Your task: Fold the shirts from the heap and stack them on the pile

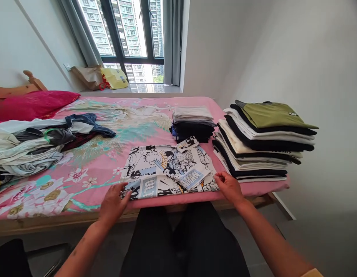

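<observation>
A comic-print shirt (169,163) in white, black and light blue lies flat near the bed's front edge, with its sleeves (192,177) folded in over the body. At the shirt's near left corner rests my left hand (114,202), thumb and fingers apart, touching the cloth. My right hand (228,187) is at the right edge, its fingers curled and pinched on the fabric there. The fingertips of that hand are partly hidden.
Just right of the shirt rises a tall stack of folded shirts (261,144), an olive one on top. Behind it sits a smaller folded pile (193,124). Loose clothes (31,148) lie heaped at left on the floral bedsheet (94,173), near a dark pink pillow (37,104).
</observation>
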Tool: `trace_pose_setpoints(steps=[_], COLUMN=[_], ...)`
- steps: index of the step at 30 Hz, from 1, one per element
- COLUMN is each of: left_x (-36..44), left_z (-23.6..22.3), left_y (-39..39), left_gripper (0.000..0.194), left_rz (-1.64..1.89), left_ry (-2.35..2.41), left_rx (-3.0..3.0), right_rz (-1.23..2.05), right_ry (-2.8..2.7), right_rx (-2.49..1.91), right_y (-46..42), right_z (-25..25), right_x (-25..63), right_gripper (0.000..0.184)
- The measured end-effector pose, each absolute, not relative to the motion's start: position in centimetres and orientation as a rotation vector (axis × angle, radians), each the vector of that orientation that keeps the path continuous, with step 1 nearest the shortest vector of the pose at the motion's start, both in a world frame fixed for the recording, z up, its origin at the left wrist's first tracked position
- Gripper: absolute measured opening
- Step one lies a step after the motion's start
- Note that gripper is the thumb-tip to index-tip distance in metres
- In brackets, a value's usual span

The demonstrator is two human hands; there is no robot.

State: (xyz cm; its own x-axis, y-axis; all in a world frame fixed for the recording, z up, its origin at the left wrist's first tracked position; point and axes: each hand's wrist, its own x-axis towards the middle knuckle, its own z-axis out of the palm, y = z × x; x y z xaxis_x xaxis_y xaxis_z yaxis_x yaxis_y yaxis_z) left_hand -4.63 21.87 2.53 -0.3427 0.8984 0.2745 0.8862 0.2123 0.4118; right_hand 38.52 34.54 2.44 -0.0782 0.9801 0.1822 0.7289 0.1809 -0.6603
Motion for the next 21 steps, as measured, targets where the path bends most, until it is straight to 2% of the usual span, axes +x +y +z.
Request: trace_pose_setpoints(steps=[3,8,10,12,16,21], left_x=[1.4,9.3,10.9,11.9,12.2,11.5], left_z=[2.9,2.7,2.4,2.2,1.9,1.7], left_y=[23.8,29.1,31.1,32.9,36.1,39.0], left_gripper=[0.032,0.061,0.066,0.061,0.028,0.035], left_rz=[0.842,0.589,0.535,0.548,0.681,0.712], left_ry=[2.084,1.759,1.707,1.702,1.931,2.124], left_rx=[2.203,2.487,2.481,2.372,1.860,1.571], right_rz=[0.527,0.621,0.630,0.628,0.596,0.482], right_ry=[-2.002,-2.234,-2.258,-2.261,-2.259,-2.273], right_rx=[-1.289,-0.965,-0.910,-0.905,-0.956,-1.061], right_y=[31.4,26.5,25.8,25.7,26.5,28.4], right_z=[3.8,4.1,3.9,3.6,3.3,3.1], right_x=[35.5,31.2,30.6,30.6,31.0,31.3], right_gripper=[0.019,0.011,0.009,0.007,0.007,0.022])
